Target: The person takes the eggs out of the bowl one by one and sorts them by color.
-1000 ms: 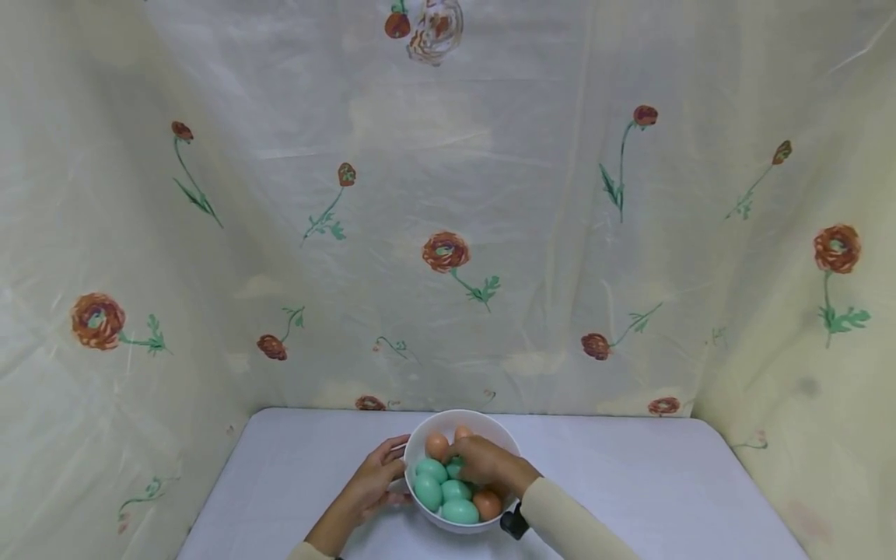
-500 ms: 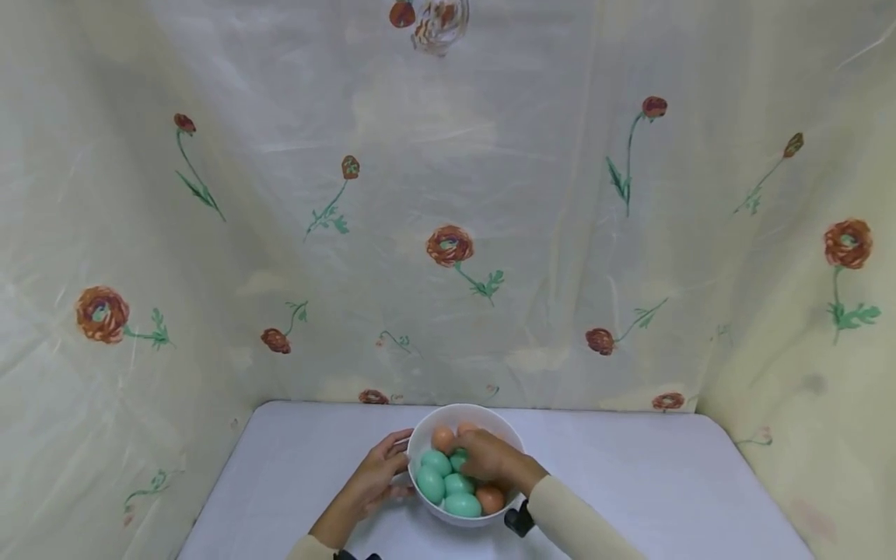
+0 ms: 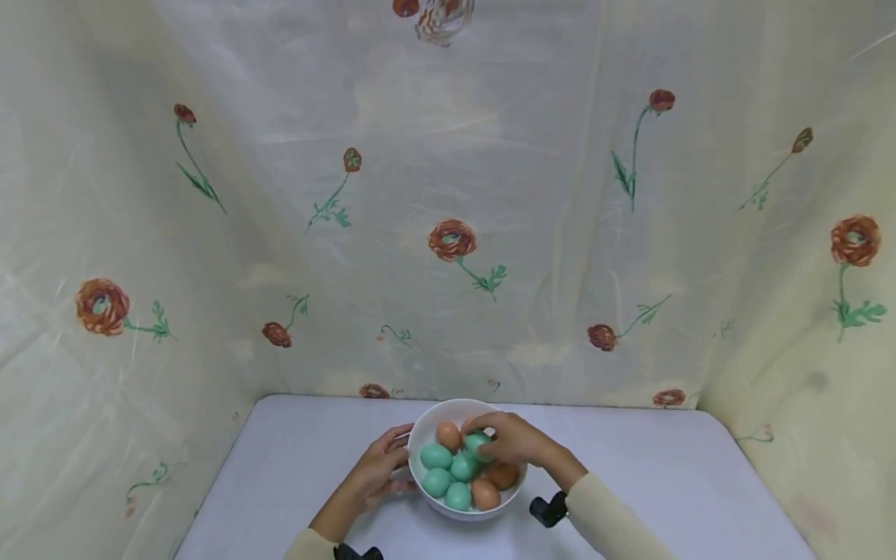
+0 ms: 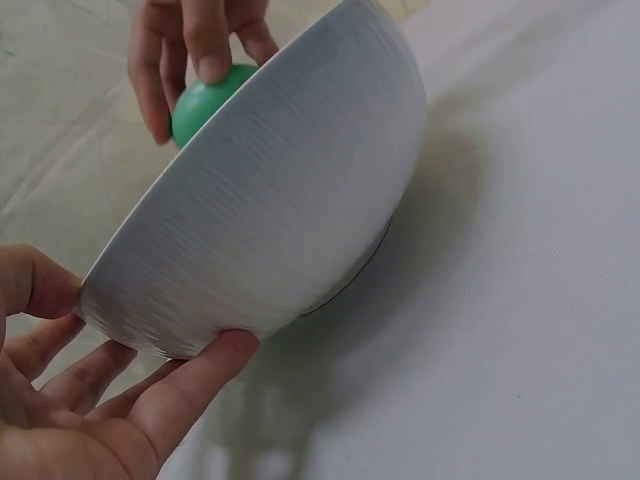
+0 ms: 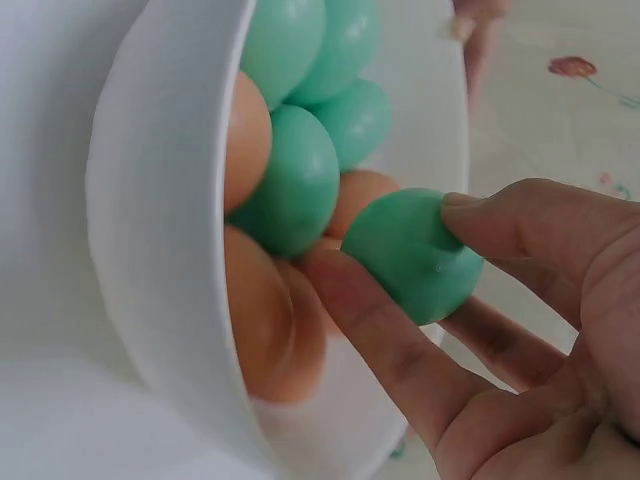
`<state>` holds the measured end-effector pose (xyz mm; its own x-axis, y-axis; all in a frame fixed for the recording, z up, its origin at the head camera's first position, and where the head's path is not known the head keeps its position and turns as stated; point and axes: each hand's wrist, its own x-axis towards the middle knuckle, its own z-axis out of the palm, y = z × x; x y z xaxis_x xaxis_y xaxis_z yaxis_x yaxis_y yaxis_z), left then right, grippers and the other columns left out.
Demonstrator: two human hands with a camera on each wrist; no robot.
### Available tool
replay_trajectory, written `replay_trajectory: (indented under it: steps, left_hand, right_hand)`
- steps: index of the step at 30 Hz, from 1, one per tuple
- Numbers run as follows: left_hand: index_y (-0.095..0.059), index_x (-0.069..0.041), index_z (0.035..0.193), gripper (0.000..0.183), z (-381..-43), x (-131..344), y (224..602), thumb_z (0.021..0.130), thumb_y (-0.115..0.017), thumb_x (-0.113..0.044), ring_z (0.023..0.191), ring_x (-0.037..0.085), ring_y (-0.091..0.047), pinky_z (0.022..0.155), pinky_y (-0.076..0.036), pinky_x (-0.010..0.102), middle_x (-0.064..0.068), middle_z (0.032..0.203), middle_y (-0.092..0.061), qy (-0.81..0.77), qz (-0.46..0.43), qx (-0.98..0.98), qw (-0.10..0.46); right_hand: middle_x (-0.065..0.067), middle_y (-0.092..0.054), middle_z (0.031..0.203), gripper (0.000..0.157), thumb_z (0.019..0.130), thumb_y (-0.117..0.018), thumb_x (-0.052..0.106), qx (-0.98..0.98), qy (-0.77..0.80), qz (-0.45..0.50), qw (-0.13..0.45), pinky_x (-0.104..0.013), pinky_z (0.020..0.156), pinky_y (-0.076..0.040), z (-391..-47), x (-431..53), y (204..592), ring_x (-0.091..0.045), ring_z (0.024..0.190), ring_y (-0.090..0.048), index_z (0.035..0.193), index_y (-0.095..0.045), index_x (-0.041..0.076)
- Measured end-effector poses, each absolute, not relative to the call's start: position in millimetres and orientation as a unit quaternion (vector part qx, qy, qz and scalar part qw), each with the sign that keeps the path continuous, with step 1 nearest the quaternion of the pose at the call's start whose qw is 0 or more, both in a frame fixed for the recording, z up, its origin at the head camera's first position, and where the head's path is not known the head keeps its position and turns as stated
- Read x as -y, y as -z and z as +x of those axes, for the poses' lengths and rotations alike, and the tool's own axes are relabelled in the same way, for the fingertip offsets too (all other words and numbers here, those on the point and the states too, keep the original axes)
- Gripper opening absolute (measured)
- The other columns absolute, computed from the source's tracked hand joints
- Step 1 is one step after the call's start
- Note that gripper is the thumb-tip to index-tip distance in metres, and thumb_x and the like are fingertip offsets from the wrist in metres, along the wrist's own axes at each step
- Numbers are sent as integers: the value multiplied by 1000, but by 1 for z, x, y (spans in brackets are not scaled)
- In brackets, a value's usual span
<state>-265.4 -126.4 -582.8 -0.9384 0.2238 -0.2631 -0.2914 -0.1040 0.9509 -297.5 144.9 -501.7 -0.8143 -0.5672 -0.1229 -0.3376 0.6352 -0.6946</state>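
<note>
My right hand (image 3: 519, 440) pinches a green egg (image 5: 415, 262) between thumb and fingers, raised over the other eggs at the right part of a white bowl (image 3: 423, 438). Below it in the bowl lie several green eggs (image 3: 437, 457) and several brown eggs (image 3: 484, 494). The right wrist view shows brown eggs (image 5: 262, 320) against the near wall, under the pinching fingers. My left hand (image 3: 376, 471) holds the bowl from its left side. In the left wrist view, its fingers press on the rim and outer wall of the bowl (image 4: 270, 190).
The bowl stands on a table with a white cloth (image 3: 322, 435). Hanging sheets with printed flowers (image 3: 452, 239) enclose the back and both sides. A black wrist strap device (image 3: 549, 509) sits at the right sleeve.
My right hand has lifted a green egg up from among the others and moved slightly right. The remaining eggs have shifted in the bowl. My left hand stays at the bowl's side.
</note>
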Motion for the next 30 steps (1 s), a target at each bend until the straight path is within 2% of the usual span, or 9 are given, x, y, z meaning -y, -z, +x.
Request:
replay_trajectory:
  steps: [2, 9, 18, 30]
  left_hand:
    - [-39, -11, 152, 62, -266, 126, 582, 92, -51, -6, 132, 41, -52, 82, -60, 53, 22, 157, -38, -742, -27, -647, 176]
    - [-41, -13, 152, 64, -267, 123, 582, 89, -52, -4, 132, 41, -52, 81, -61, 52, 21, 156, -40, -737, -44, -650, 182]
    - [-41, -13, 151, 63, -266, 124, 583, 89, -52, -4, 132, 42, -51, 82, -60, 54, 21, 157, -38, -739, -40, -649, 177]
    - [-40, -13, 152, 62, -265, 126, 584, 91, -52, -6, 135, 44, -48, 84, -59, 55, 21, 158, -37, -744, -37, -643, 176]
  right_hand:
    - [-5, -67, 128, 33, 88, -72, 9, -889, 352, -243, 165, -49, 95, -53, -295, -154, 497, -23, 113, -59, 121, -70, 12]
    - [-22, -61, 130, 37, 89, -69, 5, -874, 405, -215, 158, -37, 69, -63, -292, -192, 481, -21, 88, -68, 126, -66, 4]
    - [-24, -57, 135, 37, 90, -67, 3, -887, 423, -113, 145, -34, 69, -63, -287, -239, 478, -20, 86, -66, 127, -65, 4]
    - [-26, -59, 131, 38, 92, -65, 1, -889, 421, -70, 167, -38, 71, -63, -276, -265, 492, -20, 88, -65, 129, -62, -1]
